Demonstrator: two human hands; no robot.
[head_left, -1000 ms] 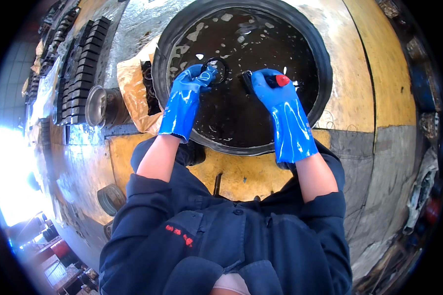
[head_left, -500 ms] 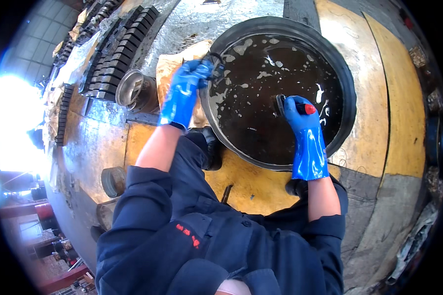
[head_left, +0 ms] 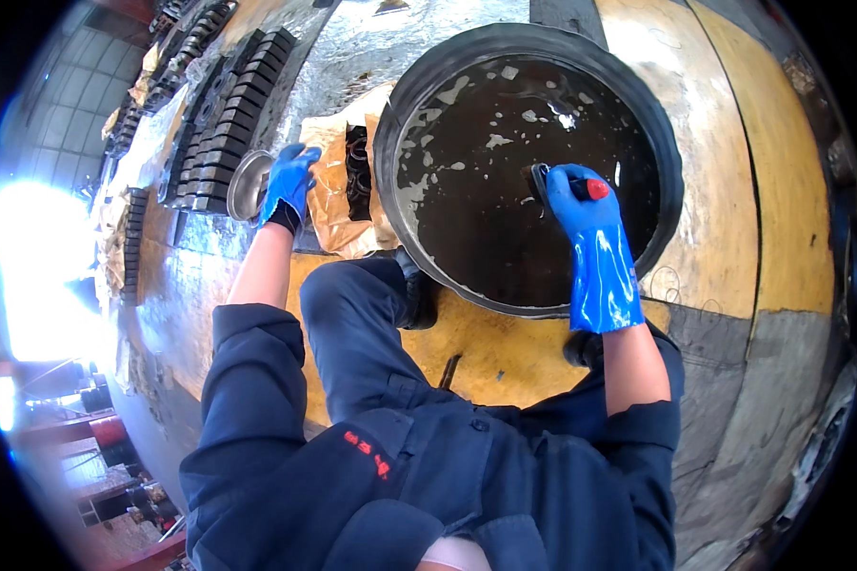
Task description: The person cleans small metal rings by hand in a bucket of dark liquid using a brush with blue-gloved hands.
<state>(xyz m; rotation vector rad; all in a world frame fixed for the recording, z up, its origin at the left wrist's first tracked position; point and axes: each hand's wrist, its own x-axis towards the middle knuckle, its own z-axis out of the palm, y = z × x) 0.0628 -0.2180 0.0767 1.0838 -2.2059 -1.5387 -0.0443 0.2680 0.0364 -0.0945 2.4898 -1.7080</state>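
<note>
My right hand [head_left: 579,202], in a long blue rubber glove, is closed round a brush [head_left: 594,189] with a red-ended handle. Its dark head [head_left: 541,181] is over the murky liquid in a big round black tub [head_left: 671,181]. To the left, my gloved left hand [head_left: 289,179] is beside a round metal pot [head_left: 248,185]. Its fingers are partly spread, with nothing visible in them. Between that hand and the tub, dark metal parts [head_left: 358,171] with curved openings lie in a row on brown paper [head_left: 326,190].
Rows of dark metal blocks [head_left: 221,124] stand at the far left. Scuffed yellow boards [head_left: 705,171] lie right of the tub. A dark rod-like thing [head_left: 450,371] lies between my legs. Pale foam patches [head_left: 498,141] float on the liquid.
My left hand has let go of a dark metal part held by the tub's rim and moved left to the pot. Dark parts now show on the paper. My right hand has barely moved.
</note>
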